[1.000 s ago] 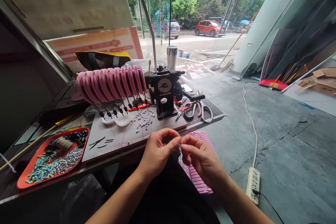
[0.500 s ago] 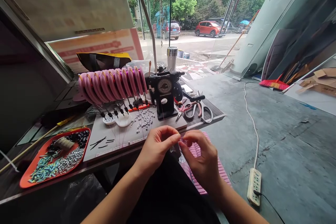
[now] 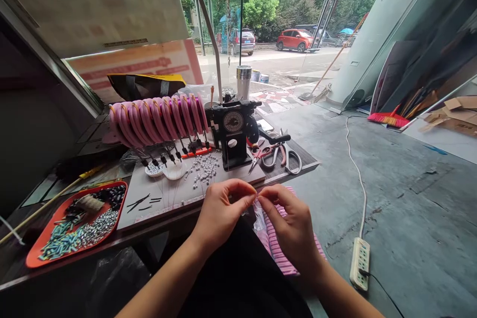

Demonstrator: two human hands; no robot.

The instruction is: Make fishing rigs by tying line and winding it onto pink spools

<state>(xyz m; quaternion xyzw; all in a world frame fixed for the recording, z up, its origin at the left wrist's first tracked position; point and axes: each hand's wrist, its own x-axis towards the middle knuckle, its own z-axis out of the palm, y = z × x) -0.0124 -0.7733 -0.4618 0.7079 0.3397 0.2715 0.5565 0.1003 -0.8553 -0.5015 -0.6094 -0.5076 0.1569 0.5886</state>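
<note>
My left hand (image 3: pixel 222 211) and my right hand (image 3: pixel 292 221) meet at the fingertips over my lap. Each pinches thumb against forefinger; whatever sits between them is too small to make out. Just beneath, a clear plastic bag (image 3: pixel 259 219) and a pink striped bundle (image 3: pixel 280 248) lie partly behind my right hand. Beyond the hands stands a black hand-crank winder (image 3: pixel 233 121) with a round dial. To its left hangs a row of pink rings (image 3: pixel 158 119), with thin lines running down from them to the board (image 3: pixel 128 217). Small whitish beads (image 3: pixel 205 170) are scattered there.
An orange tray (image 3: pixel 33 257) of small beads and tubes sits at the left. Scissors (image 3: pixel 294 162) and red-handled pliers (image 3: pixel 257 153) lie right of the winder. A metal tumbler (image 3: pixel 243 84) stands behind it. On the floor are a power strip (image 3: pixel 359 263) and its cord.
My right fingers have closed to a tighter pinch and come against the left fingertips. The left hand has barely moved.
</note>
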